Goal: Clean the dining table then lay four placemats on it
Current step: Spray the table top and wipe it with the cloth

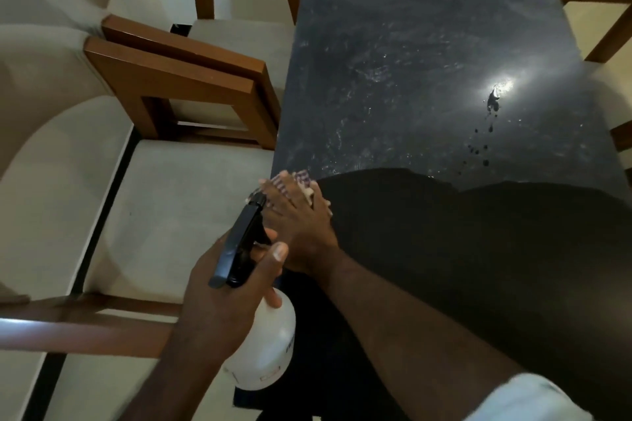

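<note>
I worry about the dark dining table (pixel 410 44). The right hand (pixel 297 219), fingers flat, presses the cloth (pixel 302 177) at its near left edge, well apart from the drops (pixel 492 102) on the right, so I could miss them. Cream chairs (pixel 171 215) stand just beside. The left hand (pixel 212 304), curled round the spray bottle (pixel 270 335), might mist them. The glossy top mirrors a lamp. I see no placemats.

Glossy dark stone table (pixel 427 44), wooden chairs (pixel 178 79)
</note>
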